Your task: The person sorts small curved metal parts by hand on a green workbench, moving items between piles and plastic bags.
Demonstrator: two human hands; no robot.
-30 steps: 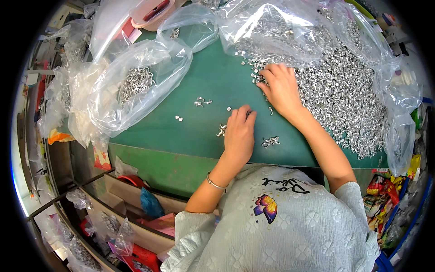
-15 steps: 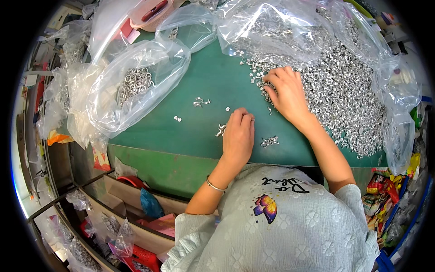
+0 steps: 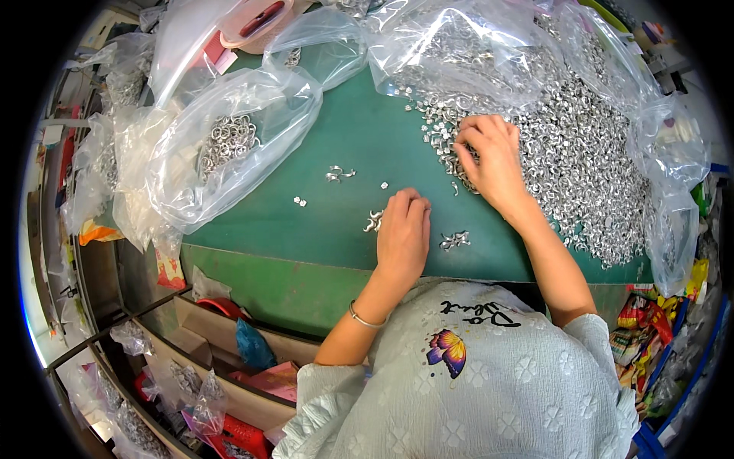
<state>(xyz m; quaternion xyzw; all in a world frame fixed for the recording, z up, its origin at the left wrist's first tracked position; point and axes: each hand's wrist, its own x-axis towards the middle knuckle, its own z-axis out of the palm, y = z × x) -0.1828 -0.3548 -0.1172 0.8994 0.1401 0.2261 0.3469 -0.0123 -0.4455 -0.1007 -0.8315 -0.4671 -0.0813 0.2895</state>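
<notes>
- Over on the right of the green table [image 3: 336, 130] lies a broad heap of small silver metal pieces [image 3: 589, 176], many of them curved.
- The right hand [image 3: 491, 158] is at the heap's left edge, fingers bent and thumb set a little apart; from where I stand I cannot tell whether its grip pinches a piece.
- The left hand [image 3: 403, 229] is low over the table nearer the person's body, fingers curled and close together; what its grip has, if anything, I cannot tell, as the fingertips are hidden.
- Just beside the left hand, on its left, sits a small cluster of curved pieces [image 3: 372, 222]; to its right, apart, is another small cluster [image 3: 455, 240].
- Farther left are a loose little group [image 3: 340, 174] and a pair of tiny flower-like pieces [image 3: 300, 201].
- One single tiny piece [image 3: 384, 185] lies just beyond the left hand.
- A clear plastic bag [image 3: 287, 103] with silver rings [image 3: 229, 141] inside lies on the table's left side.
- Clear plastic sheeting [image 3: 451, 46] covers the heap's far part.
</notes>
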